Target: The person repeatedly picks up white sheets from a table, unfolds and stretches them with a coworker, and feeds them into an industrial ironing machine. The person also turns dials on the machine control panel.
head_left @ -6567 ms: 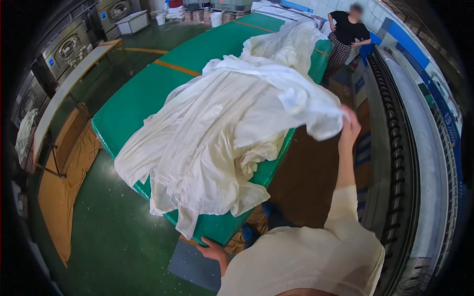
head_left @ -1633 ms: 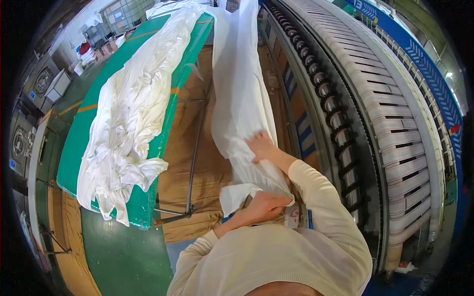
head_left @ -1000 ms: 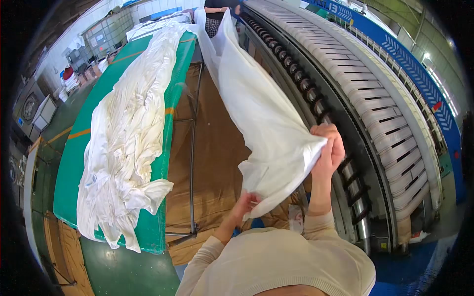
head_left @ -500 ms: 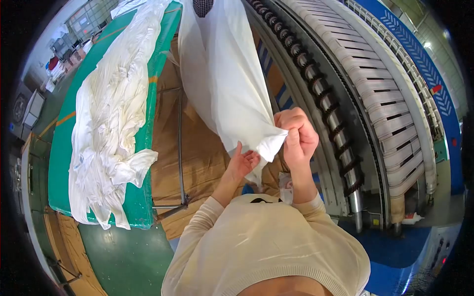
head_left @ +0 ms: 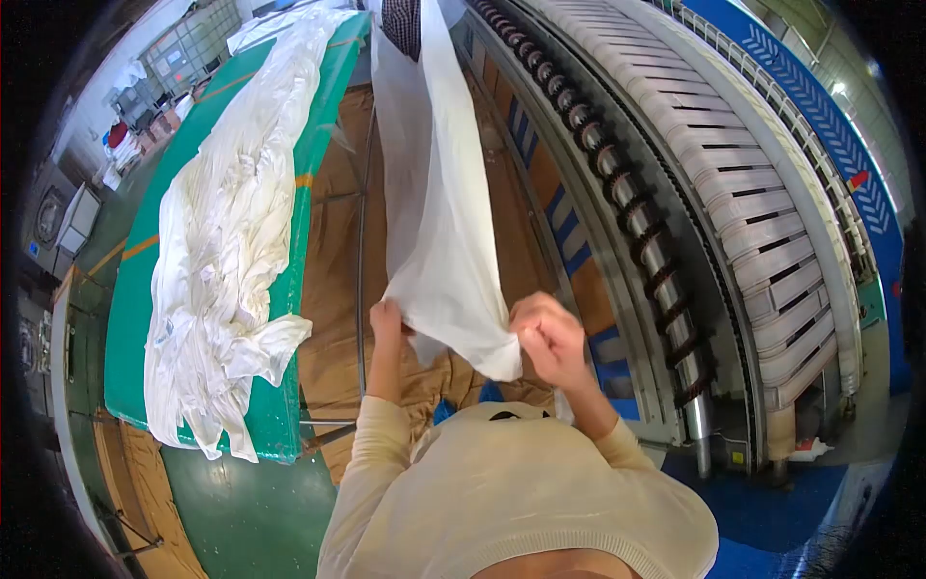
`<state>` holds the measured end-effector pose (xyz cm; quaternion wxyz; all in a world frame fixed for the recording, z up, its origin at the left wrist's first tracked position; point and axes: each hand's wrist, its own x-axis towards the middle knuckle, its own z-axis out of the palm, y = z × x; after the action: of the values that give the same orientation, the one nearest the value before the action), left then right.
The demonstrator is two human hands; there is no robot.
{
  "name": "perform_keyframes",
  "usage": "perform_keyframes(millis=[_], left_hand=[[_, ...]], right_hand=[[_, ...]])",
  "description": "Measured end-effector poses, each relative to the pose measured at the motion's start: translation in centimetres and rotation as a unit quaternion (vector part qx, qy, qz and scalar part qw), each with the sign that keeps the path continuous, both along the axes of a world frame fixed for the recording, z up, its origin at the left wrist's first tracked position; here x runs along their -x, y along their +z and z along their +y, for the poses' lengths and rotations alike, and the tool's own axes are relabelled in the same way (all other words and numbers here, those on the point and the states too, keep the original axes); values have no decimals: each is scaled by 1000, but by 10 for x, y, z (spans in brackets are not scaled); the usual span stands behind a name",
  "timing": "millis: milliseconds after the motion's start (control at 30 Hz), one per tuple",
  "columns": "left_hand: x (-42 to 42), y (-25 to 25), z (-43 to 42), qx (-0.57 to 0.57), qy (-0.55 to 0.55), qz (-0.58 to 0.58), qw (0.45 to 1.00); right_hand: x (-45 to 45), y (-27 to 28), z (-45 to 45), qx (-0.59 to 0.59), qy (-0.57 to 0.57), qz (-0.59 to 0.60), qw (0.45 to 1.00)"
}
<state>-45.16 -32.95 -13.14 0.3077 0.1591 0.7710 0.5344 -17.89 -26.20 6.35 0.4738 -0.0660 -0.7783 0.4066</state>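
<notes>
A long white sheet (head_left: 439, 212) stretches away from me, between the green table and the machine. My left hand (head_left: 385, 317) is closed on its near left edge. At the near right corner, my right hand (head_left: 548, 338) pinches the cloth, fingers pressed together. Between the two hands the near edge sags in a shallow curve. The far end runs up to a person in a dark checked garment (head_left: 402, 27), whose hands I cannot make out.
To the left, a green table (head_left: 323, 116) bears a long heap of crumpled white linen (head_left: 227, 232). On the right stands a machine with a spiral-wound roller (head_left: 627, 183) and white belts (head_left: 743, 183). Brown cloth (head_left: 333, 261) and a metal frame bar (head_left: 363, 241) lie below the sheet.
My left hand, open beneath the sheet before, has moved left and closed on its edge. My right hand has lowered and moved slightly left with the corner. The near end is now spread wider.
</notes>
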Motion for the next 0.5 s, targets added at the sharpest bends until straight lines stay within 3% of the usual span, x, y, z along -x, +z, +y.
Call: perform_keyframes(millis=[67, 133, 200, 267, 333, 367, 400, 433, 467, 500], left_hand=[[16, 7, -13, 226, -87, 263, 934], [58, -49, -27, 220, -90, 316, 918], [114, -88, -36, 30, 37, 307, 950], [146, -62, -21, -222, 221, 174, 934], [150, 35, -2, -423, 312, 64, 848], [96, 119, 16, -421, 310, 68, 849], [28, 205, 33, -490, 296, 67, 817], [9, 198, 48, -264, 240, 445, 821], [-43, 222, 54, -158, -111, 557, 808], [-95, 256, 44, -32, -445, 592, 672]], right_hand=[[-8, -12, -3, 17, 1, -16, 1000], [-17, -18, -4, 8, -3, -53, 999], [-22, -31, -7, 3, -6, -69, 998], [-14, -57, -12, -7, 16, -117, 993], [-8, -84, -17, -7, 28, -140, 990], [-4, -98, -19, 20, 40, -163, 986], [2, -115, -16, 44, 50, -186, 980], [6, -134, -12, 68, 58, -211, 974], [-8, -208, -4, 68, 50, -210, 974], [-5, -272, 17, 94, -25, -187, 977]])
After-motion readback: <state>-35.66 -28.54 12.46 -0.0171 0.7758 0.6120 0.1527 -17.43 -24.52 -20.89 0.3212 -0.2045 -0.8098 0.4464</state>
